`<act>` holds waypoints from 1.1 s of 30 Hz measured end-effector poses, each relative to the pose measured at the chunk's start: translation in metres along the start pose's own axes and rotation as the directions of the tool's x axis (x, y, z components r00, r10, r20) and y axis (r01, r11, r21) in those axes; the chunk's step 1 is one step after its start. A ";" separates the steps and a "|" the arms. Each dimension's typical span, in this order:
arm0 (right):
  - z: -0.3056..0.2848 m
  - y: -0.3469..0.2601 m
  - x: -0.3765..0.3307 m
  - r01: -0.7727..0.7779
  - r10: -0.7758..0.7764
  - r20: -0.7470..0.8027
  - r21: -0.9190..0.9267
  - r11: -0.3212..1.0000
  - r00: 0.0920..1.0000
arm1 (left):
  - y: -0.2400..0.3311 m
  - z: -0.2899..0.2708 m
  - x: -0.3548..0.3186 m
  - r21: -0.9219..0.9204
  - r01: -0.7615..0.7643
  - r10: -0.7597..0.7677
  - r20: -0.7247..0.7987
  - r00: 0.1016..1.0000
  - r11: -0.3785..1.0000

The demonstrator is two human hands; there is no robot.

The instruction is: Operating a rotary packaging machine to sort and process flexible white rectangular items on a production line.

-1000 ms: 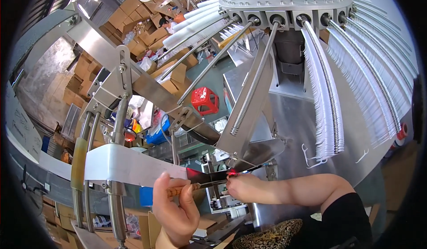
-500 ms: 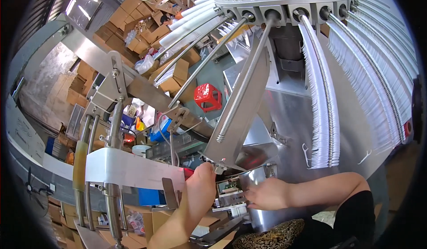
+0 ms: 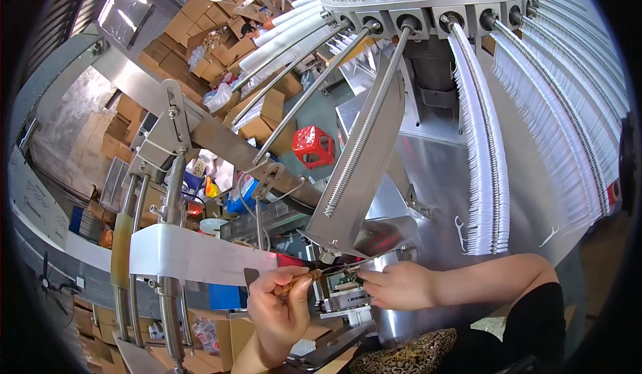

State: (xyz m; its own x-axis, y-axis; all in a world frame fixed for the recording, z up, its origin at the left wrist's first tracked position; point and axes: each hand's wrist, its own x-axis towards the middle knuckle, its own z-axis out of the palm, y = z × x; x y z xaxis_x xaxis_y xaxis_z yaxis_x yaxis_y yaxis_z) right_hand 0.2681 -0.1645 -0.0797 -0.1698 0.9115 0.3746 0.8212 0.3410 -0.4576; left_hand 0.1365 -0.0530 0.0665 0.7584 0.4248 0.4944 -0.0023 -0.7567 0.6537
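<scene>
My left hand [image 3: 279,310] is closed round the brown handle [image 3: 294,284] of a thin tool, just below the tip of a slanted metal chute [image 3: 361,167]. From the handle a slim dark shaft points right, toward the small metal mechanism [image 3: 344,300]. My right hand [image 3: 401,286] is bent over that mechanism, in front of a shiny metal cylinder [image 3: 394,327]. Its fingers are curled close together, and whatever lies between the fingertips is hidden. A white strip [image 3: 200,254] runs over rollers and ends beside my left hand.
Threaded rods densely hung with white floss picks [image 3: 485,160] fan out from a metal carousel [image 3: 428,0]. Two loose floss picks [image 3: 460,233] lie on the metal plate. Upright roller posts [image 3: 170,307] stand left. Beyond are a red stool [image 3: 313,147], cardboard boxes [image 3: 267,116] and another person [image 3: 249,31].
My left hand has drawn down and left from the chute's tip and turned, bringing the brown-handled tool into view. My right hand has shifted only slightly.
</scene>
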 end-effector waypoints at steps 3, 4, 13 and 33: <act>0.013 -0.002 0.015 0.017 -0.018 -0.027 -0.048 0.999 0.999 | -0.006 -0.005 -0.006 -0.039 0.020 -0.020 -0.004 1.000 0.999; 0.017 -0.004 0.019 -0.017 0.017 -0.002 -0.087 0.996 1.000 | -0.008 -0.008 -0.009 -0.057 0.022 -0.022 -0.003 1.000 0.998; 0.029 0.000 0.055 0.004 0.044 0.252 -0.188 0.982 0.967 | 0.000 -0.018 -0.019 0.035 -0.194 0.197 -0.119 0.973 0.980; -0.031 -0.010 -0.048 -0.191 0.203 0.373 -0.071 0.979 0.905 | -0.027 0.012 0.000 0.471 0.046 -0.177 0.237 0.955 0.881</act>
State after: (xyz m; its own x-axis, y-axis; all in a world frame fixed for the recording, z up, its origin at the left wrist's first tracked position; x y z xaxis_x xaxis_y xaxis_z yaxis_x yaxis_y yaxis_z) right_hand 0.2853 -0.2185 -0.0677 -0.1897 0.9803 -0.0545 0.8753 0.1437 -0.4618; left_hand 0.1444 -0.0381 0.0419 0.8794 0.4219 0.2206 0.3401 -0.8809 0.3291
